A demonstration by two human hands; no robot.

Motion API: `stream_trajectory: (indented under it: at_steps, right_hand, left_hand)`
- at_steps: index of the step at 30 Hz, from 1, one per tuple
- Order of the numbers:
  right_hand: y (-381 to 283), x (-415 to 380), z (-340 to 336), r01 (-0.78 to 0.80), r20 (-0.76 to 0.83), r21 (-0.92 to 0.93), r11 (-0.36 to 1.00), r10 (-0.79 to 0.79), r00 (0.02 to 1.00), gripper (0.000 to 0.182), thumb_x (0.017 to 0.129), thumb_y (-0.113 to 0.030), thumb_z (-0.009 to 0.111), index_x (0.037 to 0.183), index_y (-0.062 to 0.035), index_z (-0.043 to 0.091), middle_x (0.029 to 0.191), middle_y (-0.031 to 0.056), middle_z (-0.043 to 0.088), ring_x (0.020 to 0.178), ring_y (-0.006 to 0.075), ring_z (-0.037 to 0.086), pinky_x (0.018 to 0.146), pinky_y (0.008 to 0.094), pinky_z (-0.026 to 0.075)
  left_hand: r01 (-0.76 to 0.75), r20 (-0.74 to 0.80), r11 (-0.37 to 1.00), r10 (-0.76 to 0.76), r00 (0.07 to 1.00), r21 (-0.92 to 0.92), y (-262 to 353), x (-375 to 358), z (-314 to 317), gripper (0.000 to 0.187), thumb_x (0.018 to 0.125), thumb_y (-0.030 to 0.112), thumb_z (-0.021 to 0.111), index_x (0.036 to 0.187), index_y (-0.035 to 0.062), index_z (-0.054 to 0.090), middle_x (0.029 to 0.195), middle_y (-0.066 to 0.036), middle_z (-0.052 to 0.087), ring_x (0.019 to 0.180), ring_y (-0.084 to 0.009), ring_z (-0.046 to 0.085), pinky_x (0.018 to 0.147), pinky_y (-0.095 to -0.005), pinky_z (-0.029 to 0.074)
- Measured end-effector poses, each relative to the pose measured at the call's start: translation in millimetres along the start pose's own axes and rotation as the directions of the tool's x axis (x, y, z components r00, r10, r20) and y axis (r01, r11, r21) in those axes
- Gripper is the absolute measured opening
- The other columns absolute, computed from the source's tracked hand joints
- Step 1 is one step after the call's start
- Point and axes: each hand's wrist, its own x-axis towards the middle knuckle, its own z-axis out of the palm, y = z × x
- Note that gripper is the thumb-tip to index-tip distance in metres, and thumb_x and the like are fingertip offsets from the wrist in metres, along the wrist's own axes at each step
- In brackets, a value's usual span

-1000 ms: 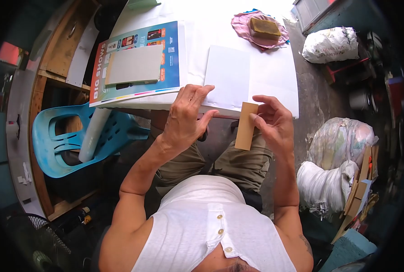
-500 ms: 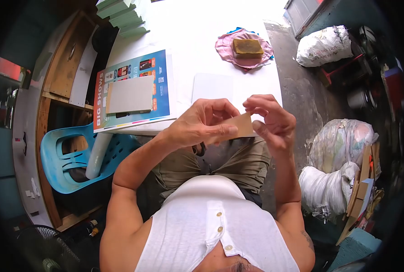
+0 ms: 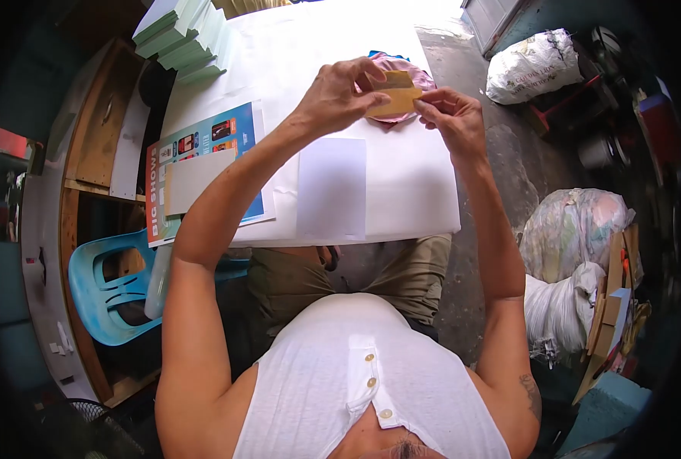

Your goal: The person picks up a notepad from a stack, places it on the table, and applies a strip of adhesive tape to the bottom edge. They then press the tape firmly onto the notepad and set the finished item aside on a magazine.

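A small brown card strip [image 3: 394,102] is pinched between both hands, held out over the far part of the white table [image 3: 424,206]. My left hand [image 3: 340,96] grips its left end from above; my right hand [image 3: 449,116] pinches its right end. Just beneath the strip lies a pink cloth [image 3: 420,78], mostly hidden by the hands. A white sheet [image 3: 333,189] lies flat on the table nearer to me, under my left forearm.
A colourful printed poster [image 3: 233,138] with a grey board [image 3: 191,180] on it lies at the table's left. Pale green slabs [image 3: 183,34] are stacked at the far left. A blue plastic chair [image 3: 107,287] stands left; sacks [image 3: 577,229] sit on the floor right.
Both hands have carried the brown strip from near my lap out over the table to above the pink cloth. The strip turned from upright to lying sideways between the hands.
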Motion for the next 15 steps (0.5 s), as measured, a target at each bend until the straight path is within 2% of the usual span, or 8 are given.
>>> stream_trajectory:
  at_steps: [1, 2, 4, 7, 10, 11, 14, 15]
  right_hand:
    - [2.4, 13.4, -0.2, 0.007, -0.046, -0.013, 1.0, -0.007, 0.999, 0.011, 0.088, -0.007, 0.077, 0.095, 0.0007, 0.076, 0.077, 0.0057, 0.073, 0.066, 0.0083, 0.064, 0.06, 0.0227, 0.051]
    - [8.0, 26.7, -2.3, -0.01, -0.055, -0.044, 0.999, 0.007, 0.998, 0.012, 0.088, -0.008, 0.078, 0.095, 0.0008, 0.076, 0.077, 0.006, 0.073, 0.065, 0.0083, 0.063, 0.059, 0.0229, 0.051]
    - [27.6, 51.4, -9.2, -0.044, -0.074, -0.105, 0.994, 0.036, 0.997, 0.014, 0.086, -0.009, 0.078, 0.096, 0.0012, 0.076, 0.077, 0.0066, 0.073, 0.063, 0.0084, 0.062, 0.057, 0.0234, 0.051]
    - [43.9, 59.5, -12.9, -0.122, -0.102, -0.063, 0.99, 0.115, 0.988, 0.014, 0.089, -0.011, 0.078, 0.093, 0.0008, 0.074, 0.076, 0.0056, 0.071, 0.063, 0.0081, 0.063, 0.055, 0.0214, 0.05]
    - [49.6, 55.9, -13.9, -0.162, -0.122, -0.048, 0.986, 0.155, 0.98, 0.013, 0.093, -0.013, 0.075, 0.093, -0.0001, 0.073, 0.075, 0.0041, 0.07, 0.062, 0.0074, 0.062, 0.053, 0.0196, 0.048]
    - [50.9, 54.3, -12.3, -0.18, -0.155, -0.044, 0.983, 0.171, 0.973, 0.013, 0.093, -0.013, 0.075, 0.093, -0.0002, 0.073, 0.075, 0.004, 0.07, 0.062, 0.0073, 0.062, 0.053, 0.0196, 0.047]
    - [53.7, 52.3, -10.0, -0.185, -0.214, -0.024, 0.982, 0.176, 0.961, 0.013, 0.09, -0.013, 0.076, 0.091, -0.0001, 0.074, 0.075, 0.005, 0.071, 0.062, 0.0085, 0.065, 0.053, 0.0215, 0.049]
    - [53.6, 52.7, -10.2, -0.176, -0.228, -0.016, 0.984, 0.168, 0.959, 0.013, 0.089, -0.013, 0.076, 0.09, 0.0, 0.075, 0.075, 0.0055, 0.072, 0.062, 0.0091, 0.066, 0.053, 0.0226, 0.05]
  left_hand:
    - [0.096, -0.026, 0.995, -0.096, 0.995, 0.012, -9.4, 13.1, -1.0, 0.035, 0.086, 0.025, 0.082, 0.11, 0.0022, 0.07, 0.087, -0.014, 0.075, 0.072, -0.0159, 0.071, 0.062, -0.029, 0.058]
    - [0.112, -0.032, 0.994, -0.112, 0.993, 0.01, -18.4, 24.0, -4.3, 0.039, 0.086, 0.029, 0.081, 0.11, 0.0003, 0.071, 0.089, -0.013, 0.076, 0.075, -0.0178, 0.073, 0.065, -0.0309, 0.059]
    - [0.161, -0.148, 0.98, -0.143, 0.979, 0.117, -35.8, 38.2, 1.8, 0.035, 0.088, 0.032, 0.078, 0.104, 0.0013, 0.074, 0.089, -0.013, 0.077, 0.075, -0.0193, 0.074, 0.07, -0.0323, 0.059]
    - [0.159, -0.346, 0.967, -0.083, 0.935, 0.199, -56.7, 39.1, 3.9, 0.035, 0.09, 0.037, 0.075, 0.103, 0.004, 0.078, 0.091, -0.013, 0.078, 0.077, -0.0213, 0.075, 0.074, -0.0333, 0.059]
    - [0.259, -0.332, 0.941, -0.179, 0.926, 0.217, -56.0, 27.0, -0.9, 0.036, 0.092, 0.04, 0.073, 0.106, 0.0071, 0.079, 0.091, -0.012, 0.078, 0.074, -0.0239, 0.075, 0.077, -0.0364, 0.059]
    - [0.327, -0.281, 0.906, -0.25, 0.926, 0.27, -49.2, 21.9, -2.1, 0.038, 0.095, 0.042, 0.07, 0.112, 0.0086, 0.078, 0.1, -0.013, 0.078, 0.087, -0.0257, 0.074, 0.084, -0.0383, 0.057]
    - [0.021, -0.279, 0.914, 0.103, 0.955, 0.406, -44.8, 11.2, 12.7, 0.041, 0.099, 0.043, 0.063, 0.117, 0.0079, 0.076, 0.112, -0.018, 0.075, 0.104, -0.0279, 0.07, 0.093, -0.038, 0.054]
    - [0.096, -0.22, 0.91, -0.005, 0.975, 0.403, -43.2, 9.8, 15.5, 0.045, 0.103, 0.041, 0.055, 0.129, 0.0077, 0.07, 0.133, -0.017, 0.066, 0.126, -0.0301, 0.057, 0.102, -0.0435, 0.048]
